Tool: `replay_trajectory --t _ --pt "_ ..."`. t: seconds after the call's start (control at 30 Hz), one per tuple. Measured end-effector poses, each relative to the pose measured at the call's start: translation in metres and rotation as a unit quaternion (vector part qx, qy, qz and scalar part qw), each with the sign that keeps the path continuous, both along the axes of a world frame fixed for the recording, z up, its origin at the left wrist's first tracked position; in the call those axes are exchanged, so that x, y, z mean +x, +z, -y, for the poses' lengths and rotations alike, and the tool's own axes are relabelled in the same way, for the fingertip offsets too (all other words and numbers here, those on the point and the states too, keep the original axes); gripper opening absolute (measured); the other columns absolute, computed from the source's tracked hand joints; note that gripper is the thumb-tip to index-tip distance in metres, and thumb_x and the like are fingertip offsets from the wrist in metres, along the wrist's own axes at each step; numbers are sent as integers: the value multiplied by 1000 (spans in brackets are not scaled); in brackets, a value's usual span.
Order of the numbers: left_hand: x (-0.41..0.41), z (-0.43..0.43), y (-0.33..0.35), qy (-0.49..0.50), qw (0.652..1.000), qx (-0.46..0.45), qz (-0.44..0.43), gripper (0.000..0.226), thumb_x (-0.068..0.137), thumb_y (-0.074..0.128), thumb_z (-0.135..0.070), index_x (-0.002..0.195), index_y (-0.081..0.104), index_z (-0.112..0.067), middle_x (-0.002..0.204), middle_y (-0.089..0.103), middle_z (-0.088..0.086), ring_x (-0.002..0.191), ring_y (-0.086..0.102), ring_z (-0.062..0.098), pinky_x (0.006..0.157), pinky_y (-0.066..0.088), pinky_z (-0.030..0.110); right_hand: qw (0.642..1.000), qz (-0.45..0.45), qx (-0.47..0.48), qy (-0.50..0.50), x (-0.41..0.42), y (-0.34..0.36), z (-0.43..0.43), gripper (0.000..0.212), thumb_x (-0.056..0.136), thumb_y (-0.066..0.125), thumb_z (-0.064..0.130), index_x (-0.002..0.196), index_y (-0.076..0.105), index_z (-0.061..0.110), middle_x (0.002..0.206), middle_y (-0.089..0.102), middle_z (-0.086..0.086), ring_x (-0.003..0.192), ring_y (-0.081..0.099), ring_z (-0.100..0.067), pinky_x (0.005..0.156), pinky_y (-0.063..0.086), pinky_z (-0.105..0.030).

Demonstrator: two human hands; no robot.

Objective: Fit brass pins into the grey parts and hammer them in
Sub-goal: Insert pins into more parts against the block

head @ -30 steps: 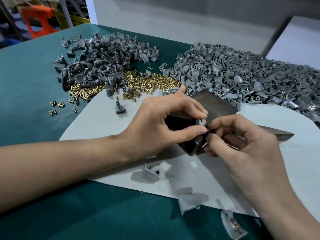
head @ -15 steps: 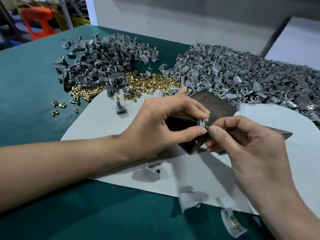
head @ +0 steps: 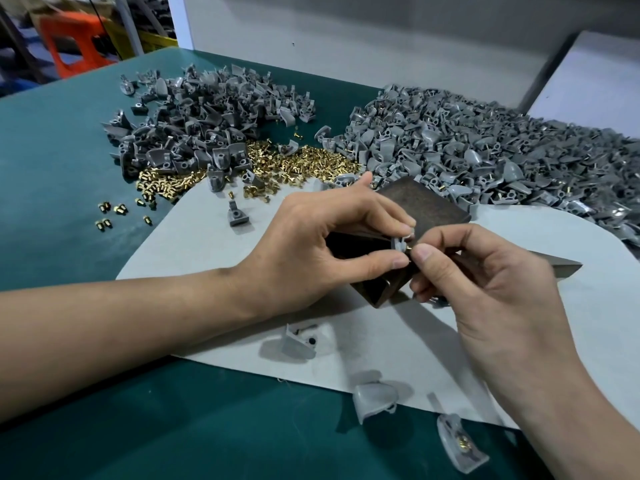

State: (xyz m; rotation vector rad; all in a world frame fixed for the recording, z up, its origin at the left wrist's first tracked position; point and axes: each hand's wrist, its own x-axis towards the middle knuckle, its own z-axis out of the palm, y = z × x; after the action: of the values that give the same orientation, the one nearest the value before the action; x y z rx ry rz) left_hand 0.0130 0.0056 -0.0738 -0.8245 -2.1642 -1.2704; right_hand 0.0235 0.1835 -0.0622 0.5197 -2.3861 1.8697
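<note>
My left hand (head: 322,244) pinches a small grey part (head: 399,242) between thumb and fingers, holding it over a dark metal block (head: 426,206) on the grey mat (head: 194,251). A brass pin (head: 408,248) shows at the part, pinched by the thumb and forefinger of my right hand (head: 485,271). Loose brass pins (head: 298,164) lie heaped beyond the mat. A dark pointed metal bar (head: 561,265) sticks out from behind my right hand.
A pile of grey parts (head: 207,123) lies at the back left. A larger pile of grey parts with pins (head: 485,154) spreads at the back right. Three single grey parts (head: 301,344) (head: 374,400) (head: 460,441) lie near the mat's front edge. A few stray pins (head: 110,213) dot the green table.
My right hand has risen slightly and brought the brass pin up to the grey part in my left hand. The left hand has hardly moved.
</note>
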Motion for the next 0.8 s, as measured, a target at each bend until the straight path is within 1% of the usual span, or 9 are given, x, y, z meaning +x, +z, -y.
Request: replay_trajectory --t 0.1,0.2,0.33,0.4,0.5,0.63,0.73,0.8 --pt "0 0 0 0 1000 1 2 20 78 73 -15 92 68 -2 100 70 6 97 69 15 112 36 41 1000 10 -12 6 0 1 0 14 72 63 36 79 69 26 61 66 -1 54 59 -7 53 46 -14" --pt "0 0 -1 -1 1000 0 0 20 78 74 -15 92 68 -2 100 70 7 97 69 15 112 36 43 1000 16 -2 2 -1 0 0 6 77 65 32 80 70 31 56 63 0 51 56 -5 51 45 -16" --pt "-1 0 -1 -6 1000 5 4 21 78 74 -14 94 67 -4 100 70 7 98 69 14 113 35 43 1000 1 5 -7 -3 -2 -2 11 81 66 21 74 70 28 52 59 8 47 50 -1 48 40 -11" --pt "-1 0 -1 -11 1000 10 11 21 78 73 -13 96 66 -5 100 71 7 99 69 15 113 34 44 1000 3 6 -7 -3 -2 -2 11 82 67 21 76 70 30 53 60 11 48 50 0 49 40 -10" --pt "0 0 -1 -14 1000 13 18 22 77 75 -13 96 66 -4 100 71 7 100 69 14 114 33 43 1000 9 -5 -12 -3 -3 -2 9 82 67 23 80 71 31 55 61 10 48 50 0 48 39 -10" --pt "0 0 -1 -14 1000 12 24 23 77 76 -12 95 67 -2 100 71 6 100 69 14 114 33 43 1000 3 -3 -26 -3 -4 -2 7 83 68 25 82 71 31 51 58 12 45 48 -2 46 35 -9" --pt "1 0 -1 -15 999 13 27 21 77 73 -14 94 67 -1 100 71 5 100 69 14 114 33 43 1000 17 -16 -14 -3 -2 0 7 78 68 26 81 71 33 50 58 12 44 50 -2 45 35 -7" --pt "1 -1 0 -13 999 13 27 21 77 73 -14 93 67 0 99 71 5 100 69 14 114 34 44 999 25 -26 -4 -2 -2 0 10 78 67 23 79 71 33 50 59 11 44 51 -1 44 35 -5"
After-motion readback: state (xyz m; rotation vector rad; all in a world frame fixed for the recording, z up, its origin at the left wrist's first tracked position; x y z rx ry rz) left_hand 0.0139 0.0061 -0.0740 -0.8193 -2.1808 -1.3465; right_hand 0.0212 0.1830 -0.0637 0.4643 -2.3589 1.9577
